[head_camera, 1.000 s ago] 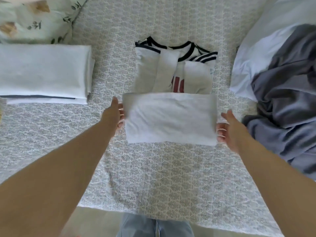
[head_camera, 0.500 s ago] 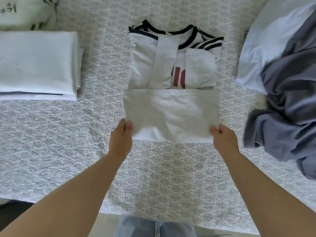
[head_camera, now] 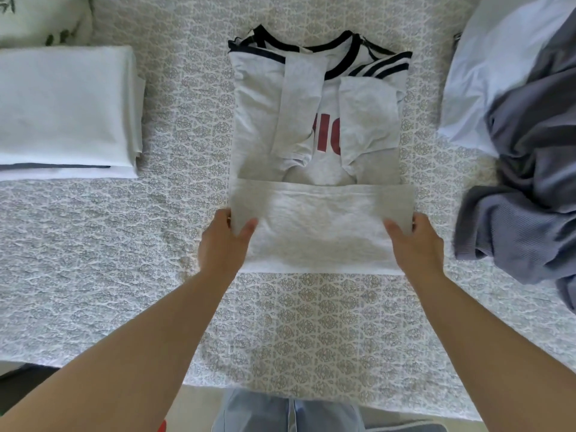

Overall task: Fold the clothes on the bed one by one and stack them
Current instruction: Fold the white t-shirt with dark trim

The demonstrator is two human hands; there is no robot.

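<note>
A light grey T-shirt (head_camera: 318,126) with black collar trim, black shoulder stripes and red lettering lies in the middle of the bed, sleeves folded inward and its lower part (head_camera: 321,226) folded up over itself. My left hand (head_camera: 223,241) pinches the left edge of that folded part, thumb on top. At the right edge my right hand (head_camera: 414,241) pinches it the same way. A stack of folded white clothes (head_camera: 65,110) sits at the left. Unfolded clothes lie at the right: a grey-blue garment (head_camera: 530,194) over a pale blue one (head_camera: 486,67).
The patterned grey-white bedspread (head_camera: 311,322) covers the bed, whose near edge runs just in front of my jeans (head_camera: 290,413). A floral pillow (head_camera: 40,17) lies at the far left corner.
Both hands slid from the sides of the folded lower part to its near corners, then up along its edges; thumbs now lie on top of the fabric.
</note>
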